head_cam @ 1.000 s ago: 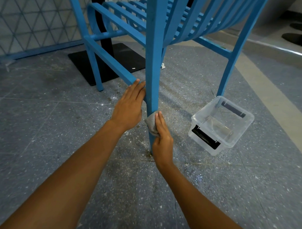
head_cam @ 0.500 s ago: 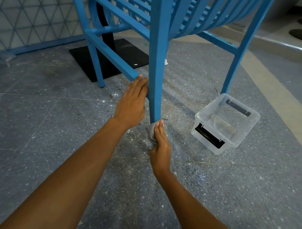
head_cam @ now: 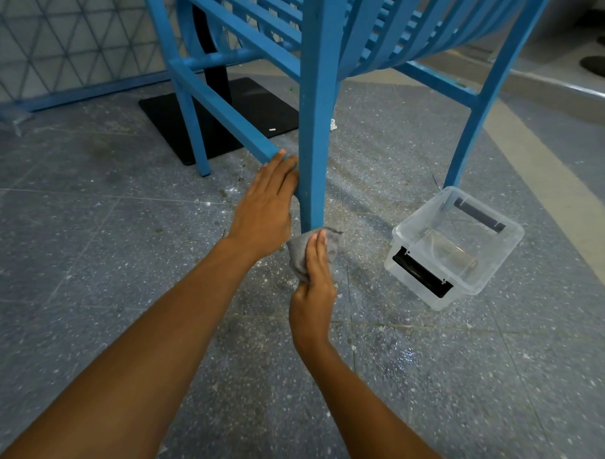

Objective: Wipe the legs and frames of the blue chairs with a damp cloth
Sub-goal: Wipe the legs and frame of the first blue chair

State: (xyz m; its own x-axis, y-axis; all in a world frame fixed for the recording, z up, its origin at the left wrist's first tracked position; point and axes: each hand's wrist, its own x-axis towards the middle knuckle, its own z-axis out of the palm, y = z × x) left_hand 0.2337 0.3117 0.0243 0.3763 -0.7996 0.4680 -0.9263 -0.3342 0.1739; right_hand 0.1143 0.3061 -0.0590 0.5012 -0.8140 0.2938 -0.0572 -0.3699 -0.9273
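Head view: one blue chair [head_cam: 369,42], with three of its legs in sight, one grey cloth [head_cam: 297,255], one clear tub [head_cam: 499,256] and two hands.

The near leg [head_cam: 314,133] stands almost upright, its long axis running from the top edge down to the speckled floor [head_cam: 87,256]. The cloth is bunched round its foot, at floor level. The right hand [head_cam: 313,284] sits just below and in front, holding the cloth against the leg with its fingers laid over the fabric. The left hand [head_cam: 265,207] is wide, its fingers straight and flat against the leg's left side, higher than the cloth, with the fingertips at the end of the side rail [head_cam: 226,113].

The tub lies on the floor to the right, at the foot of another leg.
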